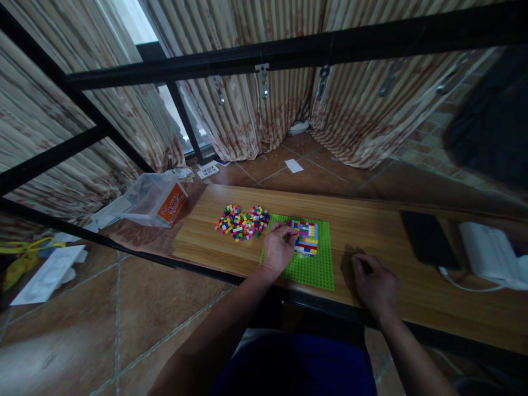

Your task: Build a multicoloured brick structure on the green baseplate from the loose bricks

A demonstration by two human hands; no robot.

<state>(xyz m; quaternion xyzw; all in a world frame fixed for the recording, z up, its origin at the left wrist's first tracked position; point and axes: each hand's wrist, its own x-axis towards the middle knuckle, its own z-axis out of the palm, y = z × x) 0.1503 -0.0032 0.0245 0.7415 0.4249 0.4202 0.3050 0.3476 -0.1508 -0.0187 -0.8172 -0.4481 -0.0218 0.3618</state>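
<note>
On the wooden table lies a green studded baseplate [309, 273]. A block of multicoloured building bricks [306, 237] is built up on its upper part, in rows of several colours. My left hand [278, 247] reaches over the plate's left side, thumb and forefinger pinched on a small brick at the left edge of that block; the fingers mostly hide it. Off the plate to the right, my right hand [377, 283] rests on the tabletop, its fingers curled in with nothing visible in them. A pile of loose small bricks [242, 223] is spread left of the plate.
Beyond the table's left end stands a clear plastic box [150, 198] with an orange label. At the right are a black phone [429, 239] and a white device [490, 253] joined by a cable. A black metal bar [289, 50] crosses in front of the curtains.
</note>
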